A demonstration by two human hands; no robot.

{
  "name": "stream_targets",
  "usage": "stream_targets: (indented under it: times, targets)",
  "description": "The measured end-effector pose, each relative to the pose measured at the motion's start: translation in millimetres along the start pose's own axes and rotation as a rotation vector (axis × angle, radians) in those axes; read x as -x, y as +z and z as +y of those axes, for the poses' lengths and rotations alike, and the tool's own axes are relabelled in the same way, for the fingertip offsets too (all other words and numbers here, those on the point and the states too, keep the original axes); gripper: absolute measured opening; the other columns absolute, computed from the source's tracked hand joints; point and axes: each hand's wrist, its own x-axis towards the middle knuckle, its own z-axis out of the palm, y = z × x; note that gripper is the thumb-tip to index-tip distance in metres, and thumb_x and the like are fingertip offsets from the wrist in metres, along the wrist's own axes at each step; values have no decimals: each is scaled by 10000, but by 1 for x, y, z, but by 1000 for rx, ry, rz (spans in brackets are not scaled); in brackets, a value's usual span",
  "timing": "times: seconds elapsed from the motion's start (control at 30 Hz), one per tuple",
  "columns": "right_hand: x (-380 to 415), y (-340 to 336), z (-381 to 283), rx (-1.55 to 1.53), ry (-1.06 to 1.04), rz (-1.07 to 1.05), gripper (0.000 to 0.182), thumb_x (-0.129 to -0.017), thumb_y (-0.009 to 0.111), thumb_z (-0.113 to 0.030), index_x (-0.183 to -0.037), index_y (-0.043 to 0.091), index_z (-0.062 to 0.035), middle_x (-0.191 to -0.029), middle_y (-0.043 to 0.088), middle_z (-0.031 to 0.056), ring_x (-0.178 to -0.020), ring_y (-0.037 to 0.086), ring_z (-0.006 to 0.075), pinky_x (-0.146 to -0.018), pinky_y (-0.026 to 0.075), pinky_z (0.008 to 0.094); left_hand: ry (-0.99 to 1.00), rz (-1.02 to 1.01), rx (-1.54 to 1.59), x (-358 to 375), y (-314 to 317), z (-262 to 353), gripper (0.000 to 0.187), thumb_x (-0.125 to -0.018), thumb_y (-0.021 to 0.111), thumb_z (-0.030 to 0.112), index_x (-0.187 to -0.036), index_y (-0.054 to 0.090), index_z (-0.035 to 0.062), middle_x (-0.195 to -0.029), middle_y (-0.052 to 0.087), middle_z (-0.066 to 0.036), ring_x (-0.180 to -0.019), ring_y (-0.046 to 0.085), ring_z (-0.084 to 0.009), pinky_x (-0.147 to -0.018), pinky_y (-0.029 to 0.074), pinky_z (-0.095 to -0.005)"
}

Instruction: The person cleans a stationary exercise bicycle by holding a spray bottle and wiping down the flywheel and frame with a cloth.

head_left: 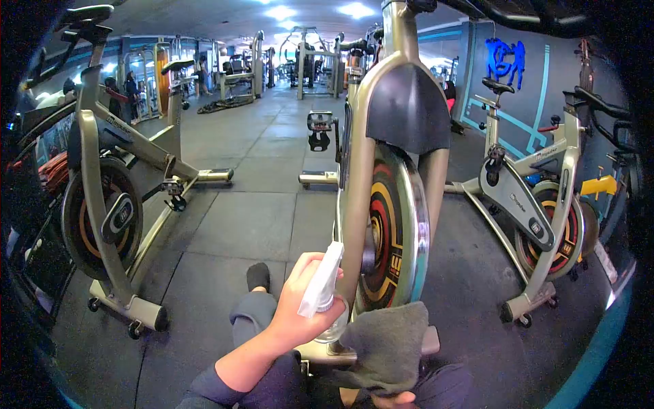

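Head view: the left hand (pixel 298 300) is curled tight round a white spray bottle (pixel 323 290), fingers wrapped on the neck and trigger part, nozzle end up and tilted toward the flywheel (pixel 392 232) of the spin bike (pixel 402 109) right in front. The bottle sits just beside the wheel's left edge, low down, near the bike's base bar (pixel 320 353); its clear lower body shows below the hand.

The right hand (pixel 392 399) is mostly hidden — only a bit shows at the bottom edge, under a dark grey cloth (pixel 388 344) draped over it. Can't tell how far it's closed, but the cloth is borne by it and lies against the lower rim of the flywheel, touching the base bar.

The person's knee (pixel 252 320) in dark trousers and a dark sock (pixel 257 276) rest on the rubber floor (pixel 252 225), left of the bike.

Another spin bike (pixel 102 204) stands to the left, a third (pixel 538 211) to the right, both well apart from the hands. Weight machines (pixel 310 58) and a few people are far back in the gym, too small to make out.
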Motion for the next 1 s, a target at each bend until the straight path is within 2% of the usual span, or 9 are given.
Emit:
stream_targets:
  times: [0.03, 0.17, 0.27, 0.33, 0.57, 0.67, 0.73, 1.0]
  targets:
    - [-2, 1, 0, 7, -1, 8, 714, -832, 520, -594, -1260, 469, -23, -1132, 542, 160, -1018, 528, 293, -879, 444, 398, 6, 10, -39, 0, 1, 2, 396, -623, 641, 14, -1009, 558, -14, -1003, 518, -150, -937, 553, -306, -818, 462, -362]
    - [-6, 1, 1, 10, 2, 36, 732, -824, 536, -586, -1277, 438, -19, -1164, 501, 170, -1050, 497, 302, -899, 421, 404, -38, 45, -17, 1, 7, 0, 382, -626, 646, 29, -995, 561, -17, -989, 518, -161, -961, 538, -320, -818, 457, -365]
    - [-8, 3, -1, 26, 3, 52, 748, -818, 548, -580, -1290, 414, -15, -1188, 470, 178, -1074, 474, 310, -914, 404, 409, -34, -4, -55, 0, 11, -3, 369, -630, 642, 38, -984, 558, -20, -984, 517, -163, -989, 527, -317, -827, 453, -362]
    - [-9, 4, -3, 33, 9, 68, 759, -814, 556, -576, -1298, 399, -13, -1204, 450, 183, -1090, 458, 315, -923, 393, 413, 28, -81, -201, 0, 13, -8, 553, -657, 621, -28, -1191, 481, 5, -1073, 498, -71, -976, 592, -174, -812, 495, -301]
    - [-14, 8, -6, 64, 18, 84, 805, -799, 584, -563, -1328, 344, -5, -1261, 378, 201, -1145, 403, 332, -958, 353, 424, -13, -20, -79, 1, 20, -12, 611, -681, 622, -20, -1251, 405, 21, -1065, 500, -66, -1000, 592, -181, -810, 498, -310]
    - [-18, 11, -6, 80, 17, 99, 828, -793, 596, -557, -1341, 321, -1, -1285, 347, 209, -1169, 380, 340, -973, 335, 429, 23, -25, -157, 2, 20, -8, 588, -681, 618, -27, -1231, 416, 23, -1050, 508, -60, -999, 594, -182, -805, 501, -308]
    - [-21, 14, -6, 92, 16, 108, 843, -789, 604, -553, -1349, 305, 1, -1301, 327, 214, -1185, 364, 345, -983, 324, 433, -87, 89, 78, 4, 22, -3, 331, -645, 641, 8, -966, 563, 10, -1022, 511, -137, -957, 541, -283, -819, 452, -362]
    - [-34, 30, -6, 169, -21, 142, 911, -772, 636, -538, -1383, 243, 10, -1366, 245, 235, -1248, 302, 364, -1022, 278, 446, -59, 48, 9, 6, 9, 2, 328, -646, 645, 17, -965, 568, 18, -980, 531, -129, -925, 557, -282, -794, 464, -354]
